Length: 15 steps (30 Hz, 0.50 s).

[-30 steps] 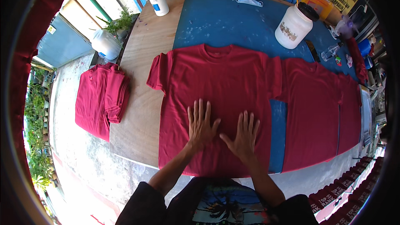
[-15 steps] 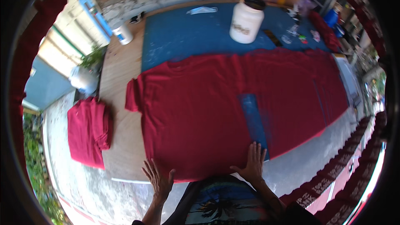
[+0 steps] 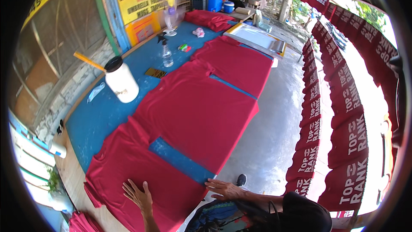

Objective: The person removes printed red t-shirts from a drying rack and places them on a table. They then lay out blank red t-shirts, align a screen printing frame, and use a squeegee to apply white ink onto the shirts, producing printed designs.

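Observation:
A dark red T-shirt (image 3: 133, 163) lies spread on the blue tabletop (image 3: 86, 129) in front of me. My left hand (image 3: 139, 196) rests on its lower part, fingers spread and nothing held. At the shirt's hem corner, by the table's edge, is my right hand (image 3: 223, 187), its fingers stretched out and holding nothing. Beyond lies a second red T-shirt (image 3: 197, 116), laid flat, with a strip of blue table between the two. A third red shirt (image 3: 236, 64) is spread farther off. Part of a folded red shirt pile (image 3: 83, 222) shows at the lower left.
Along the table's far side stand a white jar (image 3: 122, 83) with a black lid, a clear spray bottle (image 3: 166, 53) and a small fan (image 3: 170, 19). A face mask (image 3: 96, 92) lies by the jar. A printing screen frame (image 3: 257, 38) sits at the far end. Printed red shirts (image 3: 343, 116) hang at right.
My view has swung to the right, bringing the far end of the table and the hanging shirts into sight. My left hand has moved from near the hem up onto the shirt.

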Available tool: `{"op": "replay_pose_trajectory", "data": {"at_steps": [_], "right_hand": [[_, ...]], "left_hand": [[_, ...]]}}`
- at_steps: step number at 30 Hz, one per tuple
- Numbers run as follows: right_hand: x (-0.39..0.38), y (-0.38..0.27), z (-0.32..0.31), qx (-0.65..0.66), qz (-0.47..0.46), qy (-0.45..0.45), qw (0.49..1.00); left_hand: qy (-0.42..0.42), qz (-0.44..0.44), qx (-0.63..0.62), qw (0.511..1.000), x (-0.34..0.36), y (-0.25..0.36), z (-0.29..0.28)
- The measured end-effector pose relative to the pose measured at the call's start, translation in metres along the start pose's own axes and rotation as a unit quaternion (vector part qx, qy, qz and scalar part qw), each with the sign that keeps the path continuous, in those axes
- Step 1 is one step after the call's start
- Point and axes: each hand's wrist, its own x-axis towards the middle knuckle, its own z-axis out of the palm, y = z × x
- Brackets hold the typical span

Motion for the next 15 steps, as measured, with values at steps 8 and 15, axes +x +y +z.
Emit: {"op": "replay_pose_trajectory", "data": {"at_steps": [8,15], "right_hand": [[-0.082,0.078,-0.129,0.043,0.129,0.121,0.983],[-0.159,0.151,-0.240,0.015,0.280,0.210,0.937]], "left_hand": [[-0.008,-0.071,0.026,0.997,0.003,0.115,0.035],[0.005,-0.021,0.003,1.000,-0.040,0.296,0.067]]}}
